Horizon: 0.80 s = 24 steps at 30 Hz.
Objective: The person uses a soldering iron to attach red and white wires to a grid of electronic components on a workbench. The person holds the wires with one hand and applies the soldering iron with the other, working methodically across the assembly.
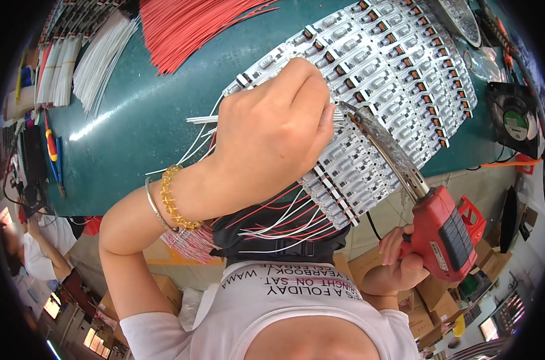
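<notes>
My left hand (266,126) is closed in a pinch above a wide sheet of small white circuit boards (398,72). It grips a bundle of thin white wires (201,119), whose ends stick out on both sides of the fist. My right hand (403,261) is wrapped round the handle of a red soldering gun (443,240). The gun's metal barrel reaches up and left across the boards, its tip close beside my left fingertips. Whether the tip touches a board or a wire is too small to tell. Red and white wires (284,225) trail from the sheet's near edge over my lap.
Red wires (188,30) fan out at the far side of the green table (122,156), with white wires (104,57) to their left. A red-and-yellow-handled screwdriver (50,138) lies at left. A black fan (514,117) and a metal dish (461,21) stand right. Another person (44,249) sits at far left.
</notes>
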### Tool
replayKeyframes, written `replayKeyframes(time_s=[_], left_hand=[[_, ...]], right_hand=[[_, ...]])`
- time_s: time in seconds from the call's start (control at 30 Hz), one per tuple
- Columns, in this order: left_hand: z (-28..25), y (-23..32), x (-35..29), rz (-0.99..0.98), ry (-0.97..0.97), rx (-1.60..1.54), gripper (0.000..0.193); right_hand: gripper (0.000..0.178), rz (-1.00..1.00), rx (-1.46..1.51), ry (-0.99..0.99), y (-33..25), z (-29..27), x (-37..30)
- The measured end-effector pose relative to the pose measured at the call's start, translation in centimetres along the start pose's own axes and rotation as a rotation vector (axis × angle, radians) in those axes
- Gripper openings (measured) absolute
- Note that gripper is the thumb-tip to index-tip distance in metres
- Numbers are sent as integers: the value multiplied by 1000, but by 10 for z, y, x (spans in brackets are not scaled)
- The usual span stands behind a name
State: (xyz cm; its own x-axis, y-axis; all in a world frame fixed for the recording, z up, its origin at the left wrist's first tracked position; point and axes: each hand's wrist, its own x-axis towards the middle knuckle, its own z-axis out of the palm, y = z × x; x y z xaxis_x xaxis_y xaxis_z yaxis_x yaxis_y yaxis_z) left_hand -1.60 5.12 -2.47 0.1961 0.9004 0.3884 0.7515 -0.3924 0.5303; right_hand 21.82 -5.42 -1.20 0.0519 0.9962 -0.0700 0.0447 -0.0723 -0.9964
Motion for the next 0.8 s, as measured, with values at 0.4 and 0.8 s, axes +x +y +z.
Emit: replayKeyframes(time_s=[0.4,0.8], left_hand=[[0,0,0,0,9,-11,14],[-11,-6,1,57,-56,-179,10]], right_hand=[[77,-51,19,-52,-2,-3,3],[79,-73,49,47,-5,4,0]])
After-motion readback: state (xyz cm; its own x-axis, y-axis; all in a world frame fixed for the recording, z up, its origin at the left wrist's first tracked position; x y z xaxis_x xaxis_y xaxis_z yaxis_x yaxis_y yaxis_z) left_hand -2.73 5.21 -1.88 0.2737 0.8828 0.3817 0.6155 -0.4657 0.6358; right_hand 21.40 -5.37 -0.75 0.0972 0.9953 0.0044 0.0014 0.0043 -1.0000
